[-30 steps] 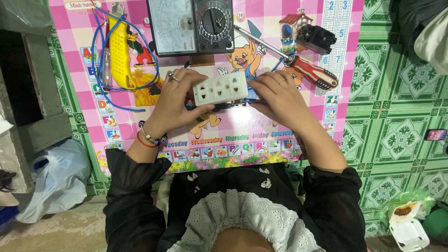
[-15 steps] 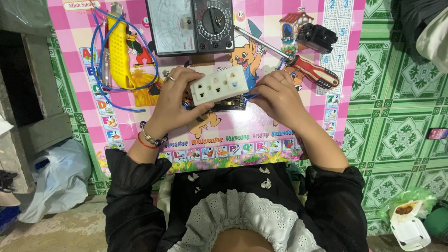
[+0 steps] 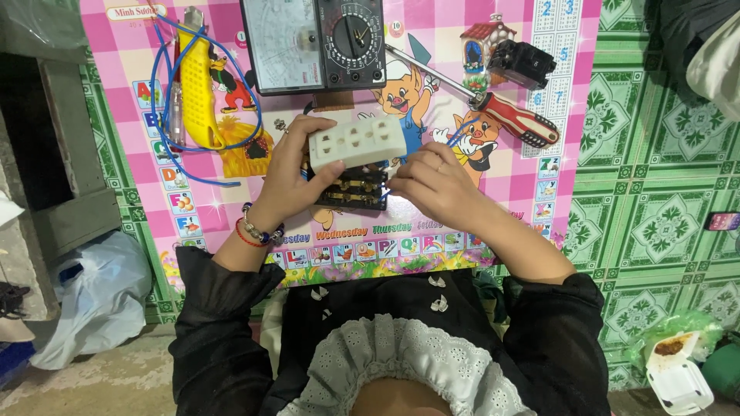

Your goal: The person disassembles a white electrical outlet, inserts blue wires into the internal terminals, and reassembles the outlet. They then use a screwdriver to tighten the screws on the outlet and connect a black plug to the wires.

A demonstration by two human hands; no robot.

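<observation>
Green patterned floor tiles (image 3: 655, 223), glossy, with a pink checked cartoon mat (image 3: 231, 223) of smooth plastic spread over them. At the mat's far edge, a flat analogue multimeter (image 3: 312, 42) with a black dial half and a pale scale half. Near the far left corner, a yellow plastic tool (image 3: 196, 85) ringed by thin blue wire (image 3: 158, 115). Toward the right edge, a screwdriver (image 3: 493, 104) with a steel shaft and red and black handle, and a small black boxy part (image 3: 523, 63) just beyond it. Off the mat's left edge, a grey concrete block (image 3: 69, 169) and a crumpled white plastic bag (image 3: 100, 300); off the near right corner, an open white foam food box (image 3: 678, 374).

Above the mat's middle, a white rectangular socket cover (image 3: 357, 142), hard plastic with rows of holes, lifted over a dark socket base (image 3: 353, 189) with brass strips. Left hand (image 3: 289, 177) gripping the cover's left end, fingers curled around it. Right hand (image 3: 432, 185) at the right side of the base, fingers bent and pinching there; cannot tell exactly on what.
</observation>
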